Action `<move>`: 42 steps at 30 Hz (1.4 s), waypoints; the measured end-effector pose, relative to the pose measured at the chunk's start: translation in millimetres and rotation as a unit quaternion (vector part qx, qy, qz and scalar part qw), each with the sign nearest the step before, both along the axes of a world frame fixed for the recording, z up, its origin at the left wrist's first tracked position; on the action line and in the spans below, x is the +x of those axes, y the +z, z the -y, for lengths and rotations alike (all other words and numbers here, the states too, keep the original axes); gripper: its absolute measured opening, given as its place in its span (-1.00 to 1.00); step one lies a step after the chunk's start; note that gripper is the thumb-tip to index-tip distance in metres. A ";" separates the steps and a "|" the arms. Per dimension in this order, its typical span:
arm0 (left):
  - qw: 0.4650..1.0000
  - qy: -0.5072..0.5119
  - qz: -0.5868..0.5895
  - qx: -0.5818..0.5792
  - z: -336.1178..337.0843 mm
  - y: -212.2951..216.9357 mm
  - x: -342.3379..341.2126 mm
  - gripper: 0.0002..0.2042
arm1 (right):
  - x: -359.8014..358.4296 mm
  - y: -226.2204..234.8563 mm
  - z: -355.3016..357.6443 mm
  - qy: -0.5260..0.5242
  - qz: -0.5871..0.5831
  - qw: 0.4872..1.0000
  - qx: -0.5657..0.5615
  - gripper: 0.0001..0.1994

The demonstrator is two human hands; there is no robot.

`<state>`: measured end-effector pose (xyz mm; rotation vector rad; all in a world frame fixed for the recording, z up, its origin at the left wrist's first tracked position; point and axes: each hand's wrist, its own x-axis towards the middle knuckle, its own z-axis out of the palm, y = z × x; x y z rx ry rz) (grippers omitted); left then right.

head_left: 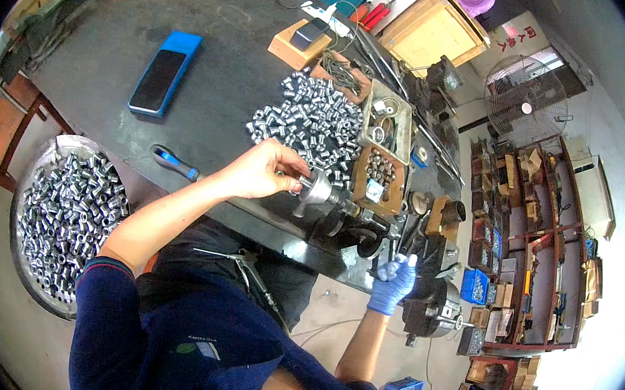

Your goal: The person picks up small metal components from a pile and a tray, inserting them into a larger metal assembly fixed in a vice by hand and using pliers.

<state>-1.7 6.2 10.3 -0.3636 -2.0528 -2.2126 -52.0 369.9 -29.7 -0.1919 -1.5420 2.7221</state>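
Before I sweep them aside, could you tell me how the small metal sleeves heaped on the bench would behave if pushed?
The metal sleeves look round, so they would probably roll and scatter. They look rigid and shiny, perhaps slippery.

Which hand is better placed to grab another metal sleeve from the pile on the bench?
Probably the left hand: bare, beside the sleeve pile. The gloved right hand is lower down, gripping a lever.
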 end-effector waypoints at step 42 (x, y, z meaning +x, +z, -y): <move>0.980 0.180 -0.072 0.046 -45.3 -23.2 3.3 -0.93 | -24.1 -34.8 6.7 0.003 0.025 0.999 -0.035 -0.78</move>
